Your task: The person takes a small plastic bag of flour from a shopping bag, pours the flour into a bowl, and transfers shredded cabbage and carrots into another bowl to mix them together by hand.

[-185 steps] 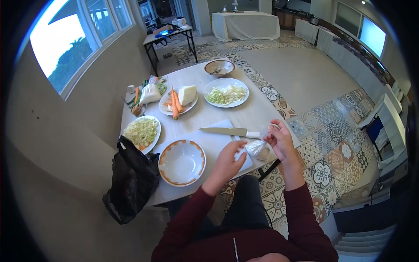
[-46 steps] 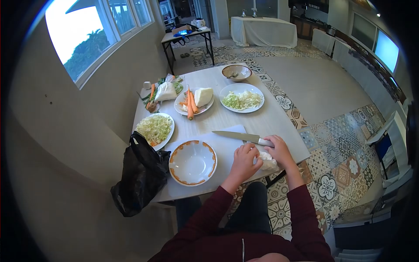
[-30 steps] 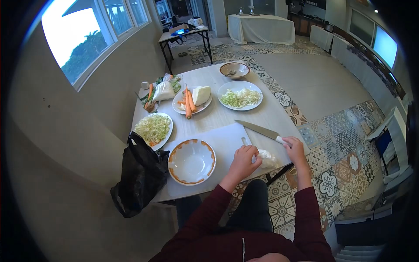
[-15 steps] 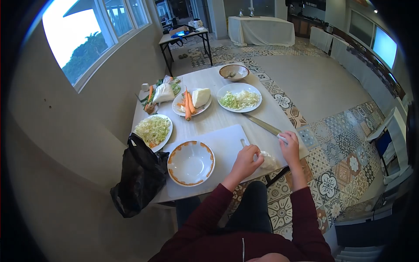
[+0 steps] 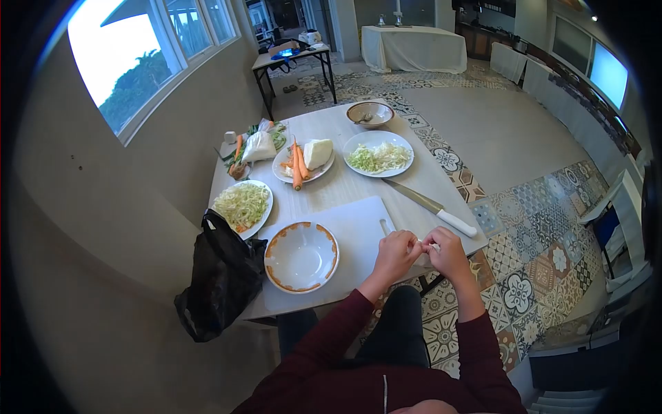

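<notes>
At the near right edge of the table, my left hand (image 5: 396, 254) and my right hand (image 5: 448, 255) meet, fingers pinched together. Between them is a small whitish plastic bag (image 5: 423, 261), mostly hidden by the fingers. A knife with a white handle (image 5: 456, 223) lies just beyond my right hand, its blade pointing away to the left. Left of my hands, a white bowl with an orange patterned rim (image 5: 302, 258) rests on the white cutting board (image 5: 358, 215). The board's handle slot is close to my left hand.
A black plastic bag (image 5: 224, 283) hangs over the left edge. Plates hold shredded cabbage (image 5: 241, 205), carrots (image 5: 298, 165) with a cabbage piece (image 5: 318, 154), and more chopped cabbage (image 5: 378, 159). Behind are a brown-rimmed bowl (image 5: 370, 114) and a white packet (image 5: 259, 146).
My right hand has left the knife handle and moved left to meet my left hand at the small bag. The knife now lies free on the table.
</notes>
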A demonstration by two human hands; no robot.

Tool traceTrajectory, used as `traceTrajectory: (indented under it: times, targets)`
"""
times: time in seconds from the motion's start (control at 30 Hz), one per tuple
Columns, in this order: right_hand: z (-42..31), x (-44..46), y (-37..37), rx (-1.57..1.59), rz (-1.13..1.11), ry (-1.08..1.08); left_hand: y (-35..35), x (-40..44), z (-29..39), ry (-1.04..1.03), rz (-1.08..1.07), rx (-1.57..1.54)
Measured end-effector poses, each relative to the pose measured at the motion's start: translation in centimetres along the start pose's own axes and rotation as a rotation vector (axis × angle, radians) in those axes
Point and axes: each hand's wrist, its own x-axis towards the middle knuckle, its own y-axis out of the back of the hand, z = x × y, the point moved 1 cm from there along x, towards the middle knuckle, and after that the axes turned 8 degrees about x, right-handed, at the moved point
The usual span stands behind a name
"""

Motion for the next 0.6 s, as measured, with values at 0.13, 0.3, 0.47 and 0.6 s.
traceTrajectory:
  times: [0.13, 0.3, 0.47, 0.6]
  targets:
    - [0.2, 0.2, 0.1, -0.027, 0.030, 0.106, 0.4, 0.2, 0.7, -0.214, 0.148, 0.311]
    - [0.7, -0.4, 0.2, 0.086, 0.032, 0.024, 0.1, 0.6, 0.4, -0.370, 0.200, 0.529]
    - [1.3, -0.3, 0.0, 0.135, 0.012, -0.025, -0.9, 1.2, -0.5, -0.348, 0.217, 0.555]
    - [2.5, 0.1, 0.2, 0.220, -0.054, -0.033, -1.0, 1.3, -0.4, -0.365, 0.218, 0.576]
